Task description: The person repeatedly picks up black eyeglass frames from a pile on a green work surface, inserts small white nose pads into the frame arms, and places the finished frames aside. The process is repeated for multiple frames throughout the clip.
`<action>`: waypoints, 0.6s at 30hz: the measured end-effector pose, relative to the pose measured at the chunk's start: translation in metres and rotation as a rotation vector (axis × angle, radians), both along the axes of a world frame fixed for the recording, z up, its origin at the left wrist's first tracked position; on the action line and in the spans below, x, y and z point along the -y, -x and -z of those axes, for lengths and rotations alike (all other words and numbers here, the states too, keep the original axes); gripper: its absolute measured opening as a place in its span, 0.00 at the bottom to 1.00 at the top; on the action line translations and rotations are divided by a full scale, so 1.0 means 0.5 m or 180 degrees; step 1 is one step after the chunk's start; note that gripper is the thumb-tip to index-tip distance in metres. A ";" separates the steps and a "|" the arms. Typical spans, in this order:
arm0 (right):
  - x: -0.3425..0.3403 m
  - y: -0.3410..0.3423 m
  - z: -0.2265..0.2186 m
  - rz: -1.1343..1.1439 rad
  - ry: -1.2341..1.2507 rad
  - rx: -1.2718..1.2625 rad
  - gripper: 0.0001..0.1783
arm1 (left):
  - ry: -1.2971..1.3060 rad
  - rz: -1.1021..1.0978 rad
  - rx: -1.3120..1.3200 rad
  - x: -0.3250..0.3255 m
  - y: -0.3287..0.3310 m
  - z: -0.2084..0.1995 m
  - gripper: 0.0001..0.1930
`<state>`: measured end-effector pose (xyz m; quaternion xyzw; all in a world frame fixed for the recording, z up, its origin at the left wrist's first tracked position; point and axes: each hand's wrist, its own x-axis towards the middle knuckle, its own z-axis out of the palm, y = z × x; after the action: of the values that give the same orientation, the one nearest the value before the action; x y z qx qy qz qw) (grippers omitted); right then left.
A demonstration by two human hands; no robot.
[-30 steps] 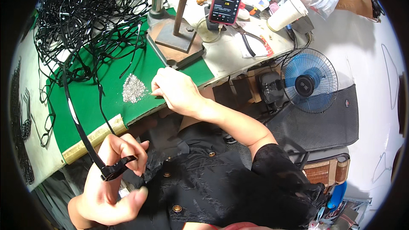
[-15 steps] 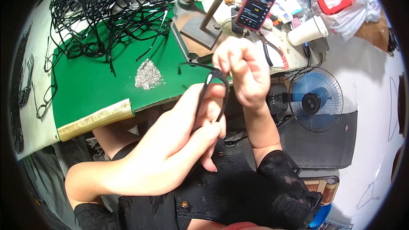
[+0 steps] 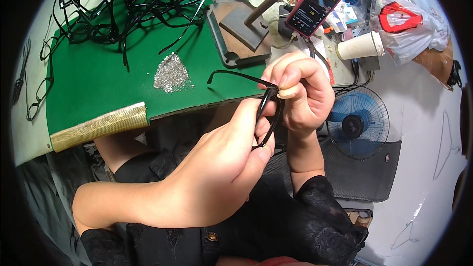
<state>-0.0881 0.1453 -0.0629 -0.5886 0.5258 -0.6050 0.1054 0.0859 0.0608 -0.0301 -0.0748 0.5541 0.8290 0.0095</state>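
A black eyeglass frame [image 3: 238, 74] is held up over the near edge of the green mat [image 3: 86, 86], one temple arm stretching out to the left. My left hand [image 3: 219, 162] is closed around its rims from below. At the hinge corner, the fingertips of my right hand [image 3: 308, 93] pinch the frame where the temple meets the front. Whether a tiny part sits between those fingertips cannot be made out. On the mat lies a heap of tiny silver metal pieces [image 3: 171, 75], and behind it a tangled pile of black eyeglass frames [image 3: 103, 32].
A metal stand [image 3: 241, 32] with a heavy base is on the table behind my hands. Beside it are a phone [image 3: 315, 5] in a red case, a white cup [image 3: 359, 46] and a plastic bag [image 3: 409, 24]. A blue fan [image 3: 358, 123] stands at the right.
My right hand has come down onto the hinge corner and its fingertips now pinch there. The eyeglass frame and my left hand have shifted right in the view.
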 end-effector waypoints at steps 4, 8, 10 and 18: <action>-0.003 -0.004 0.001 0.0085 0.0027 0.0354 0.09 | 0.0150 0.0098 -0.0003 0.009 -0.002 0.000 0.23; -0.004 -0.001 0.000 0.0069 -0.0009 0.0247 0.08 | 0.0239 0.0138 -0.0038 0.013 -0.002 0.002 0.23; -0.003 -0.005 0.003 0.0070 0.0010 0.0369 0.08 | 0.0298 0.0122 -0.0044 0.012 -0.002 0.004 0.23; -0.005 -0.034 -0.003 0.0249 -0.0136 0.0789 0.10 | 0.0763 0.0066 -0.0055 0.014 -0.002 0.004 0.21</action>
<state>-0.0709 0.1480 -0.0614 -0.4859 0.5440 -0.6654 0.1584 0.0867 0.0540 -0.0321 -0.0625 0.6501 0.7572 0.0043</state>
